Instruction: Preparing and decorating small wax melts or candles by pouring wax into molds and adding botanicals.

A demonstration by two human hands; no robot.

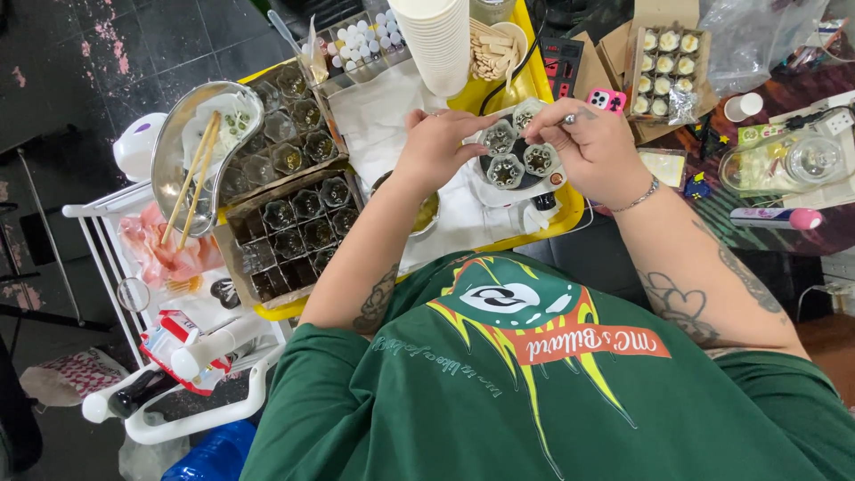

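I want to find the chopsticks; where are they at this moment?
In the head view the wooden chopsticks lie at the left, slanting across the kidney-shaped metal dish, beside the cardboard tray of small glass cups and well left of both hands.

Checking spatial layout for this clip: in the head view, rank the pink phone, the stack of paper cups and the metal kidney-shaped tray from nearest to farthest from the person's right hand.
Measured from the right hand:
1. Pink phone, just beyond the hand, toward the cardboard boxes.
2. Stack of paper cups, farther off, at the top of the yellow tray.
3. Metal kidney-shaped tray, farthest, at the far side past the left hand, holding chopsticks.
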